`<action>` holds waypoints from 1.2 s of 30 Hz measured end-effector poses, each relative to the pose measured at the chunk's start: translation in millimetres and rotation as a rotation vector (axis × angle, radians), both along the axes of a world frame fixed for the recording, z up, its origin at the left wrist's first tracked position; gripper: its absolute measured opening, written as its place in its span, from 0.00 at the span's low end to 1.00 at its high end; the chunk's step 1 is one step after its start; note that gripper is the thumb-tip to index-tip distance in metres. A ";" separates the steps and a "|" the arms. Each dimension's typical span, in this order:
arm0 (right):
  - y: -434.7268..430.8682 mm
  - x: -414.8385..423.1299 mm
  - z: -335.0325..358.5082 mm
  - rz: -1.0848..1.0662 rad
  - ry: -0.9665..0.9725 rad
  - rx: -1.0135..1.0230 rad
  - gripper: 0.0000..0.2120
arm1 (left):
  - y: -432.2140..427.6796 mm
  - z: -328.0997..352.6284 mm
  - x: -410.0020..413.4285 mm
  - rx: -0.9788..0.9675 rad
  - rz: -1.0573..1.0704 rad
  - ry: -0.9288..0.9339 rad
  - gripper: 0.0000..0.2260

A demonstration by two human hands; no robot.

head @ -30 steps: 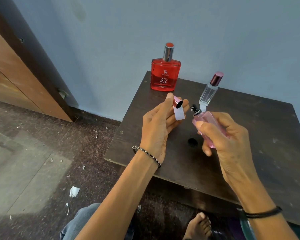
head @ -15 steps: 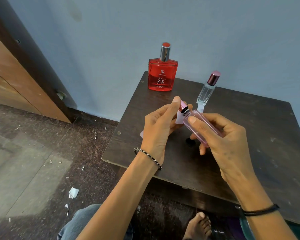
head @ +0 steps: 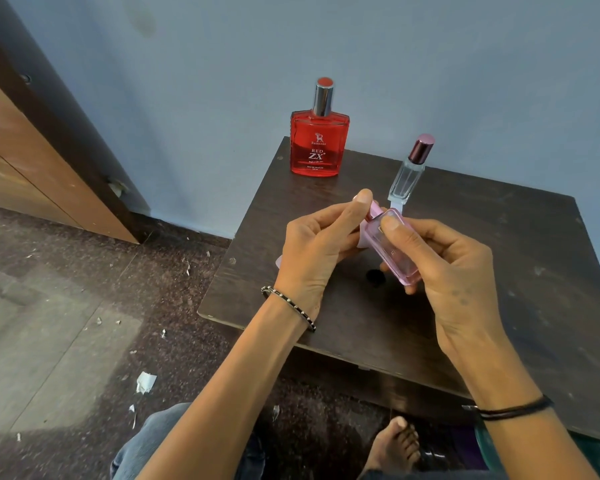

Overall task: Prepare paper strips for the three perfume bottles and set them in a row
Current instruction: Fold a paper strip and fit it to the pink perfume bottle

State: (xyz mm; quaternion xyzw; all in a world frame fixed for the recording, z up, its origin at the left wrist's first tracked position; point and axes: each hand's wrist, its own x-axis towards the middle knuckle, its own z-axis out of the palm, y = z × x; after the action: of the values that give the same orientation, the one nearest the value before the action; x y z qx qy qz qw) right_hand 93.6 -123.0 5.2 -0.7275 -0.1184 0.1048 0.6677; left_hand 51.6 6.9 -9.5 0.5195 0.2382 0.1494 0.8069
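Over the dark wooden table, my right hand grips a pink perfume bottle, tilted with its top toward the left. My left hand pinches the bottle's pink cap at the neck and also holds a white paper strip, mostly hidden by the fingers. A red bottle with a silver cap stands at the table's far left corner. A slim clear bottle with a maroon cap stands to its right, a paper strip at its base.
A small black spot shows on the table under my hands. Paper scraps litter the dark floor to the left. A blue wall rises behind the table and a wooden door is at far left. A bare foot rests below the table.
The cap in my left hand and the pink bottle in my right hand were apart; they have come together, and the cap now sits at the bottle's neck.
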 end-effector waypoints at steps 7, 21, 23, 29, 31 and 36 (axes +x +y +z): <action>-12.3 7.9 -1.7 -0.024 -0.006 0.053 0.08 | 0.5 1.8 -4.8 -0.026 -0.046 0.006 0.10; -49.1 27.0 -4.0 -0.092 0.021 0.089 0.05 | -10.8 7.6 -5.2 0.041 -0.115 0.011 0.17; -54.9 30.3 -2.6 -0.107 0.014 0.095 0.08 | -19.0 6.1 0.7 0.080 -0.134 0.023 0.16; -68.5 56.3 4.5 -0.181 -0.057 0.072 0.15 | -46.3 -0.9 35.9 0.213 -0.174 0.120 0.08; -71.2 69.0 5.8 -0.183 -0.107 0.027 0.13 | -56.0 -5.0 48.2 0.273 -0.169 0.150 0.06; -73.8 101.5 2.4 -0.103 -0.213 -0.116 0.15 | -72.3 -10.4 73.5 0.417 -0.122 0.204 0.02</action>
State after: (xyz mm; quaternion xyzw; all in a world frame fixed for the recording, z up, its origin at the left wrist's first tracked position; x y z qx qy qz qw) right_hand 195.2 -196.8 7.5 -0.7770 -0.1448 -0.0008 0.6126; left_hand 125.1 -65.4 -19.9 0.7007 0.2504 0.0930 0.6616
